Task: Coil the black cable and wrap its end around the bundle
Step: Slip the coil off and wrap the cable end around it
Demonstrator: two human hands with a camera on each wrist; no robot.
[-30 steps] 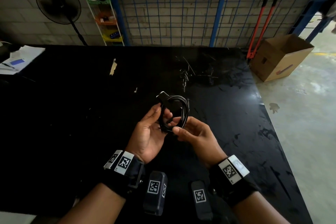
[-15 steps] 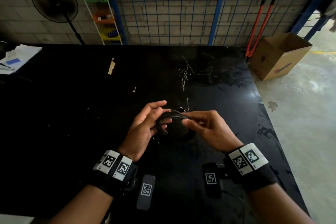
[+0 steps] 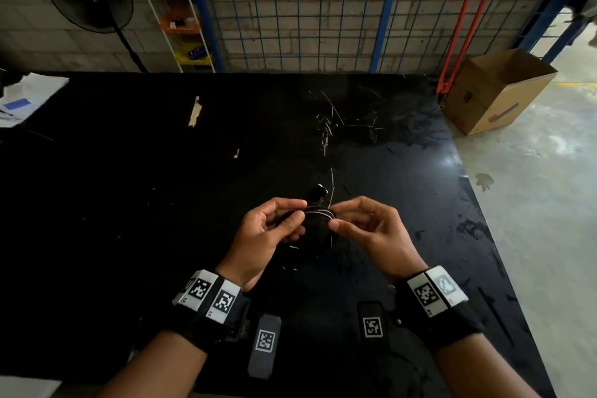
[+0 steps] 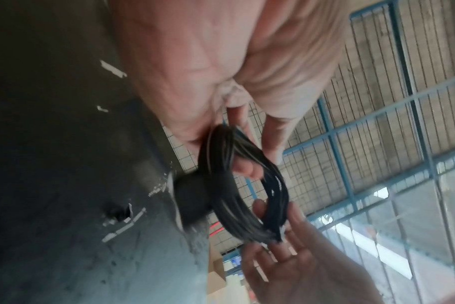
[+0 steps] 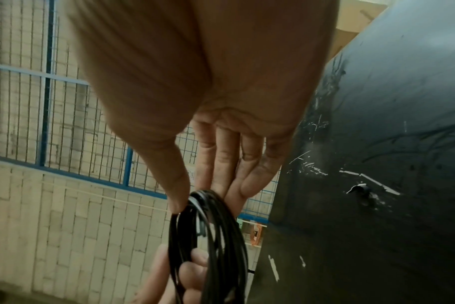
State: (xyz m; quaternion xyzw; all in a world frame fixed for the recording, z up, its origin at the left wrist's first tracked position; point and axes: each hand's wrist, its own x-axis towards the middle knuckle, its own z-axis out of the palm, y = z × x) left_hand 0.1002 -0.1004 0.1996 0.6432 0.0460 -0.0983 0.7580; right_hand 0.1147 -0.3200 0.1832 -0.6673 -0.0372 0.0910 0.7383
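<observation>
At centre frame of the head view, above the black table (image 3: 129,203), a coiled black cable (image 3: 318,223) is held between both hands. The left hand (image 3: 265,233) is turned palm-up, fingers curled inward, the coil's left side pinched between thumb and fingertips. The right hand (image 3: 371,229) is turned palm-inward, the coil's right edge pinched between thumb and forefinger, remaining fingers loosely bent behind.

In the left wrist view the cable (image 4: 237,185) is seen as several stacked loops, gripped at upper centre by the left hand (image 4: 208,82) and met at lower right by the right hand (image 4: 299,267); motion blur noted. A dark rounded lump sits at the coil's lower left; plug or not cannot be told.

In the right wrist view the loops (image 5: 208,236) hang below the right hand (image 5: 195,82); fingers (image 5: 190,273) of the other hand are hooked through at bottom centre.

Wristbands (image 3: 210,294) bearing square black-and-white code markers are worn. No legible writing is found.
</observation>
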